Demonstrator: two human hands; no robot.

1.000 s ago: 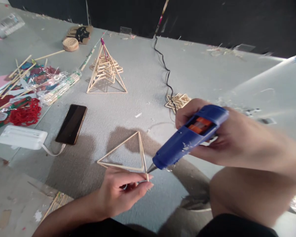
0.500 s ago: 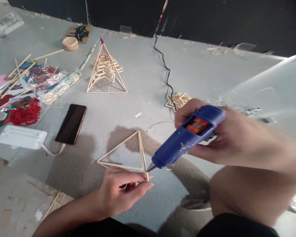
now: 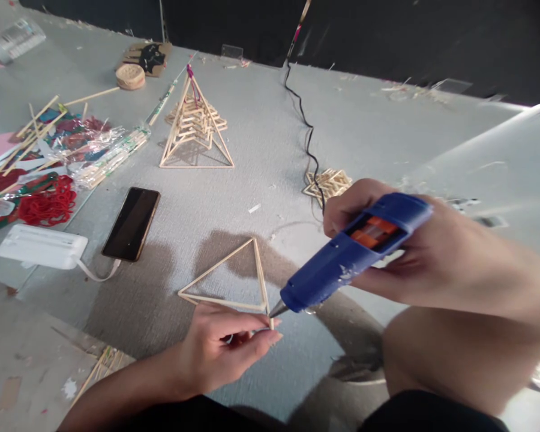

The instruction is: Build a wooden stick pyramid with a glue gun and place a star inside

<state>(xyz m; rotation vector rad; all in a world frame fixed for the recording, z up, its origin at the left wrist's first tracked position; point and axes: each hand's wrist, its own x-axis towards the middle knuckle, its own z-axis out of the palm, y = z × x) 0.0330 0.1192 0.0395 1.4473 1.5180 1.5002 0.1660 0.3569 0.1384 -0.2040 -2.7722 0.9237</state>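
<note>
A flat triangle of thin wooden sticks lies on the grey floor in front of me. My left hand pinches a short stick at the triangle's near right corner. My right hand grips a blue glue gun with an orange trigger. The gun's metal tip touches that same corner, right beside my left fingertips. A black cord runs from the gun toward the dark wall.
A finished stick pyramid stands further back. A small flat stick piece lies behind the gun. A phone and a white power bank lie on the left, beyond them red cord, loose sticks and plastic wrap. My bare knee is at lower right.
The view has shifted slightly. The glue gun's body sits a little further right, its tip still at the corner. My left hand has held its pinch.
</note>
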